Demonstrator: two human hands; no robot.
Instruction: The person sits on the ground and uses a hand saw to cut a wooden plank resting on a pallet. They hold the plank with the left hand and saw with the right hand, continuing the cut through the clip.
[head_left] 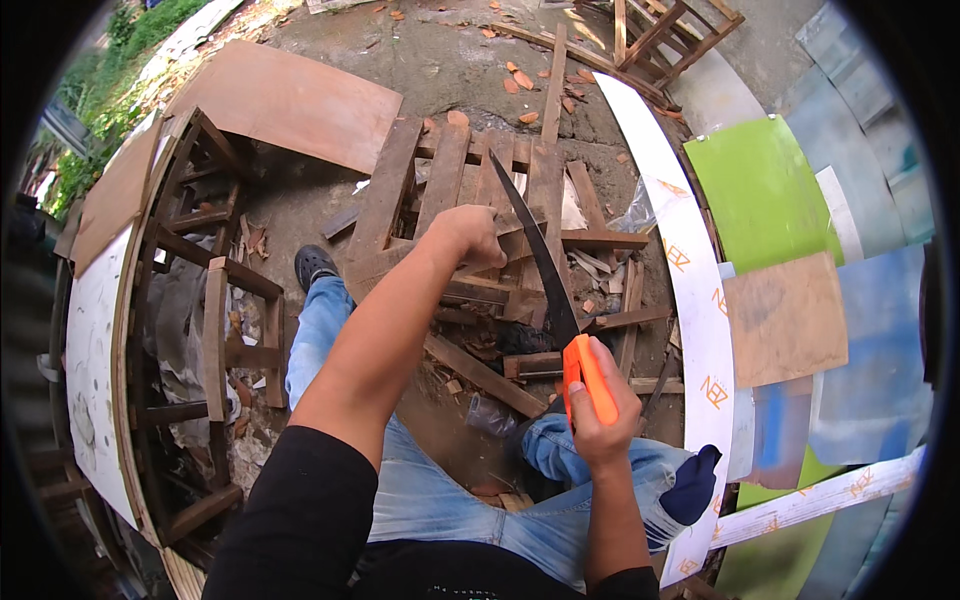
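Orange-handled pruning saw (556, 290) slants past the wood at the left fingertips

From where I stand, the right hand (608, 415) is wrapped firmly round the saw's grip. The dark blade's long axis runs forward from those fingers and leans left, its narrow tip lying out beyond the left knuckles.

The left hand (470, 235) sits ahead and to the left of the right one, fingers curled at a short wooden piece (520, 241); how tightly they hold it, I can't tell. That piece lies just right of the left fingertips, pointing across the blade's line, so the left hand is the nearer of the two. Whether the blade touches it is unclear from here. Slatted boards (445, 185) spread beyond the left fingers.
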